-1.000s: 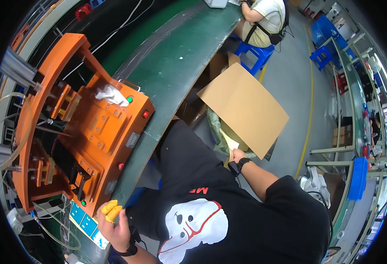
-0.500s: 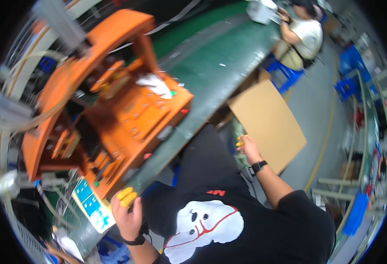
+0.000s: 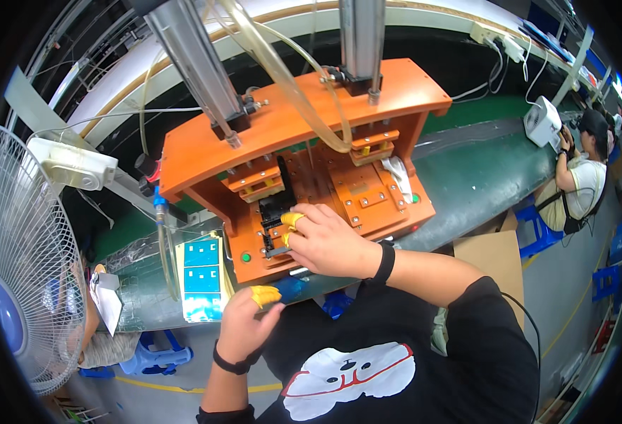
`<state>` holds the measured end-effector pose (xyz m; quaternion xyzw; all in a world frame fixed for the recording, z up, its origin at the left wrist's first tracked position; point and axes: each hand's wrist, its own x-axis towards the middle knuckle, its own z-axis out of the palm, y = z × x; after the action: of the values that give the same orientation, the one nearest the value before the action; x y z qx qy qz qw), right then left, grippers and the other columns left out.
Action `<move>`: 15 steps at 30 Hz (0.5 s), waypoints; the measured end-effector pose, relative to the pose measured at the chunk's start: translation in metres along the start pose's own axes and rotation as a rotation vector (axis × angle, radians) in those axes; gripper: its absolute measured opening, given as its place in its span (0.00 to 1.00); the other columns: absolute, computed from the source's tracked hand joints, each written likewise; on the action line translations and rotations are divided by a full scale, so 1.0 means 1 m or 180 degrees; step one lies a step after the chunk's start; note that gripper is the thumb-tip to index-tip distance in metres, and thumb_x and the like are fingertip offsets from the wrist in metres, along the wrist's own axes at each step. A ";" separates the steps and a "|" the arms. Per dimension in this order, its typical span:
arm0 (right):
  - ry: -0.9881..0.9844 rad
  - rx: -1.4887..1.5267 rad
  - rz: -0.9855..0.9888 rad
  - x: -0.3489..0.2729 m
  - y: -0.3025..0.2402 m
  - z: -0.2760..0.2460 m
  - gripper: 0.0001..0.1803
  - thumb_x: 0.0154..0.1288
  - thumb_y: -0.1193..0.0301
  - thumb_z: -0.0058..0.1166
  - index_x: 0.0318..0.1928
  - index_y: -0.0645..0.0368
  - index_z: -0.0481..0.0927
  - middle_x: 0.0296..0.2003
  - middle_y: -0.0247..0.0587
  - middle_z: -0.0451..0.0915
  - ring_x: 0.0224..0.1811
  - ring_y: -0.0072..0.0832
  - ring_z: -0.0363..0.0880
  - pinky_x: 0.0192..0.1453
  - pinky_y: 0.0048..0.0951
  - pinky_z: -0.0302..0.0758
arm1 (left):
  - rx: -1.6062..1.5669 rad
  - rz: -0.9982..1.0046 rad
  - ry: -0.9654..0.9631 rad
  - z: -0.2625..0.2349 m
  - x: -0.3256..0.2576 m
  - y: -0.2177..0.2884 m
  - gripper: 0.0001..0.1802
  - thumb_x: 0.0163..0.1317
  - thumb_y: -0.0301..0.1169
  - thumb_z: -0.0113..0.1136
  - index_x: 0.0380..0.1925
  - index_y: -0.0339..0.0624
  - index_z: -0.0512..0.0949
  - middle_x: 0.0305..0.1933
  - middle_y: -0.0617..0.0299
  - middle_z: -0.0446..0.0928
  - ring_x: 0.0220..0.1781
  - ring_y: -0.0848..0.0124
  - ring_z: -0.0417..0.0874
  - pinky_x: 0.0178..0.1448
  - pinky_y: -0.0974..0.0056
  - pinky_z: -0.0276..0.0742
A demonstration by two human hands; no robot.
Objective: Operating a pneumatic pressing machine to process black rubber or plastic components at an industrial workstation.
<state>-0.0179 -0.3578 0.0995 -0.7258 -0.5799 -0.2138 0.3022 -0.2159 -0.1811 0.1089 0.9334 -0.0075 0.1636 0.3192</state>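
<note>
Right hand (image 3: pixel 332 244) at black part (image 3: pixel 274 210) in orange press (image 3: pixel 275 131), left hand (image 3: pixel 246 326) nearby

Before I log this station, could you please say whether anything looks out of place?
Perhaps the crumpled white cloth on the orange press, near its right-hand green button: it seems loose beside bolted plates.

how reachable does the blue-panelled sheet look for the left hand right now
Probably yes: the left hand looks empty, close beside the blue-panelled sheet, with nothing visible between them.
</note>
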 end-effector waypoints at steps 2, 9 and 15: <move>-0.0506 -0.0062 -0.0437 0.001 0.010 0.001 0.08 0.57 0.68 0.65 0.32 0.58 0.81 0.41 0.41 0.80 0.53 0.41 0.78 0.56 0.42 0.73 | -0.0477 0.0091 -0.0474 -0.010 0.009 0.000 0.14 0.55 0.26 0.75 0.42 0.38 0.85 0.41 0.51 0.84 0.46 0.52 0.85 0.51 0.57 0.81; 0.0649 0.1165 0.0642 -0.013 0.007 -0.105 0.10 0.62 0.73 0.70 0.42 0.63 0.86 0.38 0.44 0.84 0.37 0.44 0.83 0.41 0.38 0.79 | -0.0808 -0.0067 -0.0218 -0.015 0.095 -0.053 0.17 0.64 0.28 0.68 0.52 0.37 0.82 0.56 0.49 0.82 0.58 0.54 0.83 0.63 0.58 0.76; 0.2460 0.2748 0.2580 -0.178 0.040 -0.210 0.18 0.77 0.64 0.55 0.54 0.67 0.79 0.43 0.44 0.86 0.42 0.30 0.86 0.47 0.33 0.83 | 0.0225 -0.0177 -0.0317 0.007 0.165 -0.076 0.17 0.66 0.33 0.65 0.53 0.39 0.82 0.55 0.46 0.83 0.58 0.47 0.82 0.61 0.53 0.79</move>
<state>-0.0125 -0.6341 0.1269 -0.5719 -0.1482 -0.0777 0.8030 -0.0490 -0.1095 0.1094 0.9509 0.0084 0.1083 0.2898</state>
